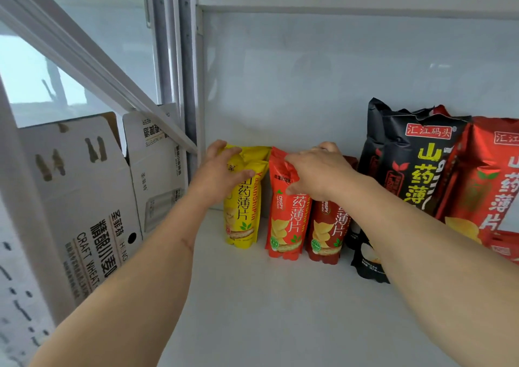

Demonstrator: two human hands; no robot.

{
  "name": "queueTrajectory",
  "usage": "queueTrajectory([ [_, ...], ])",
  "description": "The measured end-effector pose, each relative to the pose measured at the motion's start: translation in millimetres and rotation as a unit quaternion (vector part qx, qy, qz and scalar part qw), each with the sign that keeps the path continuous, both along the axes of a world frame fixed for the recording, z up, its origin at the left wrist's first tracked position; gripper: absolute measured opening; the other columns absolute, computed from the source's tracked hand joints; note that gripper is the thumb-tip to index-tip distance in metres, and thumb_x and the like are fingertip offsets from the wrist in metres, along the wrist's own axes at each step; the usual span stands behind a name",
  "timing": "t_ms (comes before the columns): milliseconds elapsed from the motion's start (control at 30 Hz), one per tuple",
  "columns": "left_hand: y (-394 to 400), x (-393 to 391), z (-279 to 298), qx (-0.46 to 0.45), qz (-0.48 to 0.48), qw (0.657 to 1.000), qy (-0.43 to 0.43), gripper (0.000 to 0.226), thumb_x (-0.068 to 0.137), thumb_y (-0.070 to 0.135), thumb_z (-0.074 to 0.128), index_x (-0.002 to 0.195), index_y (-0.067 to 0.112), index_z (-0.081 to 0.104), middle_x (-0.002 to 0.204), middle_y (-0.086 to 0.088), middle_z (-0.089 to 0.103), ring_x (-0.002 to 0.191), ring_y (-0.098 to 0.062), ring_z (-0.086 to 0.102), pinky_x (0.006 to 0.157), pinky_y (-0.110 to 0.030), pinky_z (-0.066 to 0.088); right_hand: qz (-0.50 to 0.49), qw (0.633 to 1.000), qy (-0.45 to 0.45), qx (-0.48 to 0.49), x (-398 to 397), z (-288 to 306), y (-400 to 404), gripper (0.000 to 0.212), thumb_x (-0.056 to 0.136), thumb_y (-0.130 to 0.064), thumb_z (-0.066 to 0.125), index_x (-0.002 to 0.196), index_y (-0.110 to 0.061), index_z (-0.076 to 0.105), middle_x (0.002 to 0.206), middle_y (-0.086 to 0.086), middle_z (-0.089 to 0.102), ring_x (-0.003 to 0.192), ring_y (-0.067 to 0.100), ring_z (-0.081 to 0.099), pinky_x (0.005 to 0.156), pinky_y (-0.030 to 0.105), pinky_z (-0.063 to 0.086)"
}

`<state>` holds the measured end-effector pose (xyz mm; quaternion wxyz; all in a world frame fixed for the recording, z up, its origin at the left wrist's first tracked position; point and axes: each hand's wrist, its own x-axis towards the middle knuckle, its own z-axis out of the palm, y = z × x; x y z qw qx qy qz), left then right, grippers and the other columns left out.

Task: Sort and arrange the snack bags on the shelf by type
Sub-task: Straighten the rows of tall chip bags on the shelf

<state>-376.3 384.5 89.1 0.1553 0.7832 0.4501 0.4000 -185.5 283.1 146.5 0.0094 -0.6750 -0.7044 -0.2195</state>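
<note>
Nearest to us, two bare forearms reached forward over the white shelf (266,310), whose surface ran back to a pale rear wall (337,71). Left of the shelf, outside its metal post (191,85), stood a white cardboard box (84,212) with black print and raised flaps.

Farther in, a row of small snack bags stood upright. The yellow bag (244,215) stood at the left end, with a second yellow bag (252,151) just behind it. To its right came the orange bag (283,226), then, touching that one, the dark red bag (328,231). A small black bag (365,262) sat low to the right of these, partly hidden by the right forearm.

Our left hand (222,175) lay on the top of the yellow bag, its grip closed round the bag's upper edge, fingers curled over the top and the thumb on the front. Our right hand (317,170) lay over the tops of the orange and dark red bags; its grip held the orange bag, thumb on the front panel and fingers curled over the crimped top.

Farthest back on the right, large bags leaned against the wall: a big black bag (412,164), and beside it, touching, a big red bag (488,186) that ran off the frame edge.
</note>
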Motion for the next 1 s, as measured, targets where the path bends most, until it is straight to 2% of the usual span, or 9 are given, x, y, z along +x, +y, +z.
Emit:
queueTrajectory([
  [67, 3.7, -5.3, 8.6, 0.006, -0.003, 0.999, 0.050, 0.072, 0.080, 0.047, 0.079, 0.142, 0.024, 0.052, 0.157, 0.001, 0.027, 0.143, -0.024, 0.033, 0.113, -0.037, 0.034, 0.000, 1.000, 0.008, 0.000, 1.4, -2.4, 2.4, 0.057, 0.082, -0.060, 0.063, 0.126, -0.026, 0.053, 0.121, -0.003, 0.063, 0.118, 0.022, 0.054, 0.109, 0.043, 0.022],
  [200, 8.0, -6.9, 33.8, 0.060, 0.010, 0.973, 0.224, 0.072, 0.075, 0.059, 0.076, 0.138, 0.033, 0.054, 0.151, 0.004, 0.043, 0.148, -0.026, 0.016, 0.116, -0.046, 0.020, -0.004, 1.000, 0.014, 0.005, 2.7, -2.5, 6.4, 0.059, 0.082, -0.059, 0.064, 0.129, -0.025, 0.052, 0.121, -0.003, 0.064, 0.117, 0.021, 0.055, 0.111, 0.043, 0.021],
  [300, 12.3, -2.6, 49.1, 0.056, 0.001, 0.939, 0.339, 0.076, 0.074, 0.065, 0.073, 0.141, 0.036, 0.050, 0.142, 0.002, 0.051, 0.143, -0.029, 0.023, 0.115, -0.046, 0.023, -0.006, 1.000, 0.019, 0.006, 2.6, -2.0, 7.6, 0.059, 0.082, -0.059, 0.064, 0.129, -0.026, 0.052, 0.120, -0.003, 0.065, 0.115, 0.021, 0.055, 0.110, 0.042, 0.021],
  [367, 15.8, 0.3, 55.1, 0.048, -0.007, 0.923, 0.381, 0.075, 0.074, 0.064, 0.073, 0.139, 0.033, 0.052, 0.134, -0.002, 0.052, 0.137, -0.030, 0.030, 0.111, -0.046, 0.030, -0.008, 1.000, 0.023, 0.008, 2.9, -1.9, 7.3, 0.058, 0.082, -0.059, 0.064, 0.129, -0.026, 0.052, 0.119, -0.003, 0.065, 0.115, 0.020, 0.055, 0.110, 0.042, 0.021],
  [500, 14.7, 6.8, 61.9, 0.022, -0.025, 0.914, 0.405, 0.078, 0.073, 0.058, 0.078, 0.140, 0.029, 0.048, 0.128, -0.007, 0.053, 0.123, -0.030, 0.047, 0.095, -0.038, 0.038, -0.016, 0.999, 0.025, 0.014, 2.7, -1.9, 6.9, 0.057, 0.083, -0.058, 0.064, 0.129, -0.026, 0.053, 0.119, -0.003, 0.065, 0.117, 0.021, 0.054, 0.111, 0.043, 0.020],
  [600, 11.6, 9.2, 65.6, -0.004, -0.057, 0.916, 0.397, 0.075, 0.078, 0.047, 0.080, 0.142, 0.025, 0.048, 0.131, -0.003, 0.060, 0.117, -0.027, 0.055, 0.091, -0.034, 0.042, -0.025, 0.999, 0.027, 0.019, 2.2, -1.4, 7.1, 0.053, 0.084, -0.057, 0.063, 0.125, -0.026, 0.054, 0.116, -0.004, 0.065, 0.115, 0.020, 0.055, 0.110, 0.043, 0.020],
  [700, 9.6, 6.8, 69.6, -0.026, -0.085, 0.920, 0.382, 0.063, 0.080, 0.040, 0.080, 0.135, 0.020, 0.056, 0.124, -0.003, 0.065, 0.107, -0.022, 0.057, 0.086, -0.030, 0.043, -0.029, 0.999, 0.029, 0.023, 1.4, 0.5, 7.5, 0.051, 0.084, -0.057, 0.064, 0.124, -0.027, 0.055, 0.115, -0.004, 0.065, 0.115, 0.020, 0.054, 0.109, 0.042, 0.020],
  [833, 7.9, 5.7, 70.7, -0.035, -0.097, 0.922, 0.374, 0.056, 0.080, 0.038, 0.080, 0.130, 0.020, 0.060, 0.117, -0.001, 0.066, 0.107, -0.023, 0.060, 0.088, -0.031, 0.045, -0.026, 0.999, 0.030, 0.015, -2.3, 0.2, 7.7, 0.055, 0.083, -0.058, 0.065, 0.126, -0.027, 0.053, 0.117, -0.003, 0.064, 0.118, 0.021, 0.052, 0.110, 0.042, 0.020],
  [1000, 10.3, 7.2, 66.4, -0.038, -0.098, 0.924, 0.369, 0.071, 0.078, 0.040, 0.081, 0.140, 0.022, 0.052, 0.130, -0.003, 0.061, 0.118, -0.026, 0.057, 0.092, -0.032, 0.044, -0.022, 0.999, 0.029, 0.021, -6.5, -1.1, 4.3, 0.069, 0.077, -0.065, 0.065, 0.133, -0.027, 0.048, 0.131, -0.003, 0.057, 0.127, 0.022, 0.046, 0.110, 0.045, 0.020],
])
